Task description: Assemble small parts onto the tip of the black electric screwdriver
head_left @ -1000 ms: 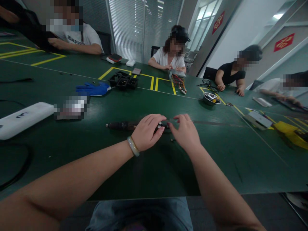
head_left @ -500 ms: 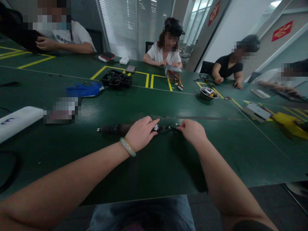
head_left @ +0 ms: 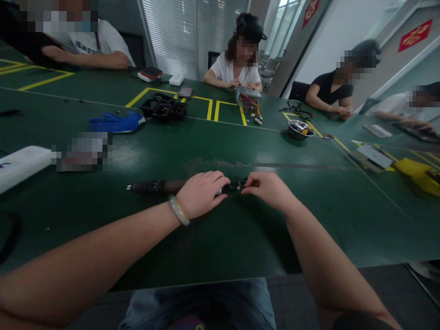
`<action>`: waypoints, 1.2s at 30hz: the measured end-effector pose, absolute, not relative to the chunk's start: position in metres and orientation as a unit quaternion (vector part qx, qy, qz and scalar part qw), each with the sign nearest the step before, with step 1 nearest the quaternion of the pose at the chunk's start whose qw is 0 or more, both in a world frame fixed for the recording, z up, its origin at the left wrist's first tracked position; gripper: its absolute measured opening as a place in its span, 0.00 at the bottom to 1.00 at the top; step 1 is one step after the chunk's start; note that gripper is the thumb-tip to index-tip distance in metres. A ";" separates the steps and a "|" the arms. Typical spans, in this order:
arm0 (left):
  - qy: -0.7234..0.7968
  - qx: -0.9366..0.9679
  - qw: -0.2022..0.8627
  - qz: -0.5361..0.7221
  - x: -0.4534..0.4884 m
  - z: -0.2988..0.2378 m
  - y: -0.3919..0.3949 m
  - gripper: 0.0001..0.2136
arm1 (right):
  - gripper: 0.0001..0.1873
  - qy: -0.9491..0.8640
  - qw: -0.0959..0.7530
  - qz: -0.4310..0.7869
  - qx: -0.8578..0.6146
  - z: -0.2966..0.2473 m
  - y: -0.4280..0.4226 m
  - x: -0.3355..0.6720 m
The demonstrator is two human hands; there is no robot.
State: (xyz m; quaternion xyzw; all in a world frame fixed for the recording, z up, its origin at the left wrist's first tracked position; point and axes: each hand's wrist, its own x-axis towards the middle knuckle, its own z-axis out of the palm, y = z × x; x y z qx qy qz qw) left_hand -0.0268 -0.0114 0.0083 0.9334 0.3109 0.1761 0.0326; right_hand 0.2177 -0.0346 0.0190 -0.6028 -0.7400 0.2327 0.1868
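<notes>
A long dark tool with a cylindrical handle lies flat on the green table, pointing left to right. My left hand, with a pale bangle on the wrist, is closed over its right half. My right hand pinches the small dark fitting at the tool's right end between thumb and fingers. Both hands rest on the table and almost meet.
A blue glove and black plastic parts lie further back on the left, a white case at the far left, a metal bowl at the back right, and yellow parts at the right. Other people sit round the far side.
My right hand has come back in from the right and closed on the tool's end. My left hand has curled more tightly over the shaft. The view shifted slightly.
</notes>
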 end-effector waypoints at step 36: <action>0.362 0.912 -0.106 0.162 0.016 0.005 -0.023 0.09 | 0.05 -0.736 0.131 0.208 -0.631 0.011 -0.031 0.213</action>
